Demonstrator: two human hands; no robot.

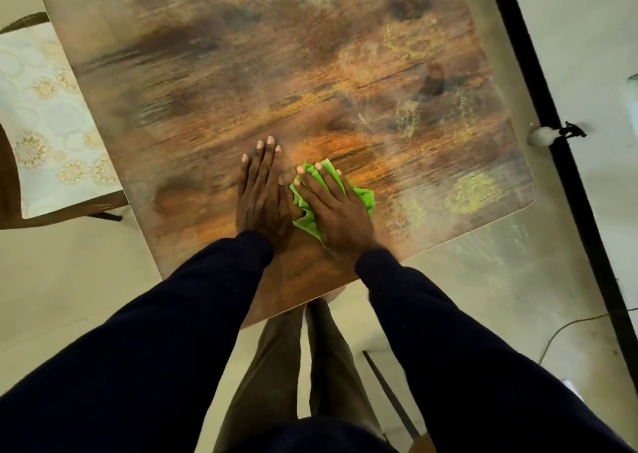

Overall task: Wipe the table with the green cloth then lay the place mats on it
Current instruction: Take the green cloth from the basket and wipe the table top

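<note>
Pressing down on the green cloth (366, 200), the right hand (333, 207) lies flat with its grip spread: the fingers are straight and apart, and they do not curl around the fabric. The cloth is crumpled under this palm and shows past the fingertips, at the right side of the hand and in the gap toward the other hand. The left hand (262, 193) rests just beside it, palm down directly on the wood, its grip also flat, with the fingers straight and close together. Both hands are on the near part of the worktop (276, 73), a brown wooden surface with blurred grain and pale reflections. Dark blue sleeves (172, 332) cover both arms to the wrists. At the left, a chair (13, 190) stands against the worktop edge, and a pale sheet with gold round patterns (45, 124) lies on its seat; I cannot tell whether it is a cushion or a mat. A black bar (552, 142) runs along the right side, over a light floor (69, 280).
</note>
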